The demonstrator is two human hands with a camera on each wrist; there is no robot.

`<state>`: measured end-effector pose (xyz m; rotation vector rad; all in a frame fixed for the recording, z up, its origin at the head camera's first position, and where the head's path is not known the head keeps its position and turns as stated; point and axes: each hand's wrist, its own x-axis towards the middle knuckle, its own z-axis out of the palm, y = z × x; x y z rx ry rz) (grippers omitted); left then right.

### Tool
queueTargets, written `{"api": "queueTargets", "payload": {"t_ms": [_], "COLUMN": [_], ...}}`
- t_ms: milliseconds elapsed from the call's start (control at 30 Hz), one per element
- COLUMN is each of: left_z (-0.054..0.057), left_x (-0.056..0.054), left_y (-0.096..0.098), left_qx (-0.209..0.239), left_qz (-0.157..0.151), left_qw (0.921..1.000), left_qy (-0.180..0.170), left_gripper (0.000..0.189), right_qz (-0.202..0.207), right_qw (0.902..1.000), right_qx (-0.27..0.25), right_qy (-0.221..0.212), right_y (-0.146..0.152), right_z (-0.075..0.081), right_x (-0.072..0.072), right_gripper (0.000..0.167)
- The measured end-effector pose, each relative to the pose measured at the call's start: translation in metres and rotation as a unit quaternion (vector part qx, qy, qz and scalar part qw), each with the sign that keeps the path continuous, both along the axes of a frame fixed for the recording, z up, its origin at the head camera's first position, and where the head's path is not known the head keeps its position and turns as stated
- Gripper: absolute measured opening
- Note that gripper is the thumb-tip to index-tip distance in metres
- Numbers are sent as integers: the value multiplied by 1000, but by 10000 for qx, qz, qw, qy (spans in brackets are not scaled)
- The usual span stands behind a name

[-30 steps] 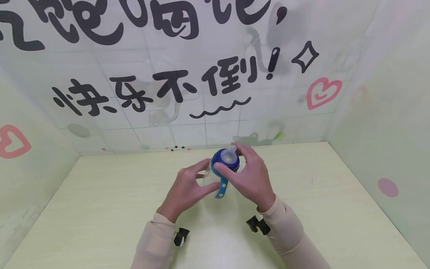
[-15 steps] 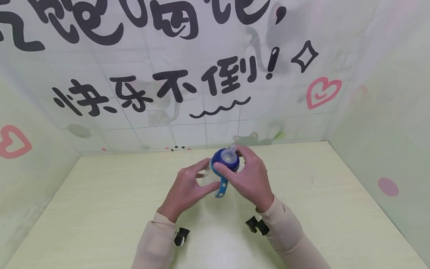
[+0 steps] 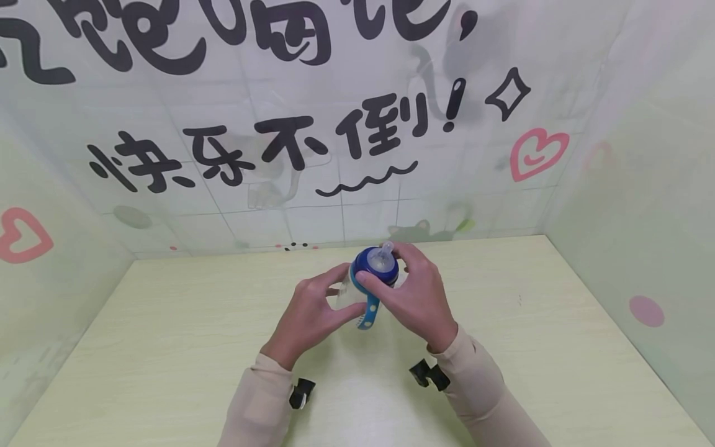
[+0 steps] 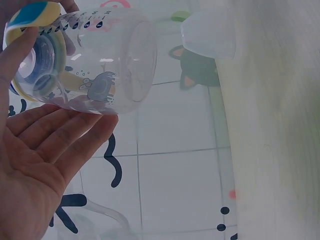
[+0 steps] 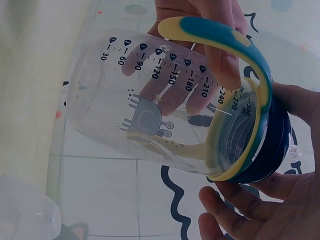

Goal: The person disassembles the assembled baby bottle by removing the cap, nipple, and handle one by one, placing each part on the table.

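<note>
A clear baby bottle (image 3: 381, 268) is held above the table with its transparent teat (image 3: 385, 251) up, tilted slightly. Its body (image 5: 150, 110) carries a printed scale and a grey animal; no liquid shows inside. My left hand (image 3: 309, 316) grips this body, thumb on one side, fingers around the other. My right hand (image 3: 419, 298) holds the dark blue collar ring (image 5: 280, 140) between thumb and fingers. A blue-and-yellow handle (image 3: 370, 310) hangs from the neck, next to the left thumb. Beyond the bottle, a translucent cap (image 4: 209, 34) stands on the table, mostly hidden in the head view.
The pale wood-patterned table (image 3: 195, 335) ends at a whitish back wall (image 3: 313, 217) printed with black lettering. Side walls (image 3: 642, 205) with pink hearts and dots enclose it left and right. Each sleeve bears a small black clip-like piece (image 3: 301, 393) near the wrist.
My right index finger sits slightly lower behind the teat than a second ago. The bottle and left hand stay practically where they were.
</note>
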<state>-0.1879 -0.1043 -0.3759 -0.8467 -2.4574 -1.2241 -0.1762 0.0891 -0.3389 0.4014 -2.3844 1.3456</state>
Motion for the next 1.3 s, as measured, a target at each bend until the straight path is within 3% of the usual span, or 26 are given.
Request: {"api": "queueTargets", "payload": {"t_ms": [300,700,1300], "left_z": [0,2,4], "left_x": [0,1,2], "left_y": [0,0,1], "left_qx": [107,234,337], "left_qz": [-126,-293,-511], "left_qw": [9999,9992,9980], "left_qy": [-25,-132,-141], "left_gripper": [57,59,61], "right_qz": [563,1192,1916], "right_qw": [9977,9924,9797], "right_qx": [-375,-299,-552], "right_qy": [8,112,-180], "right_y": [5,17,27], "right_z": [-1,1,3], "right_x": [-4,-9,-12], "right_gripper": [44,48,49]}}
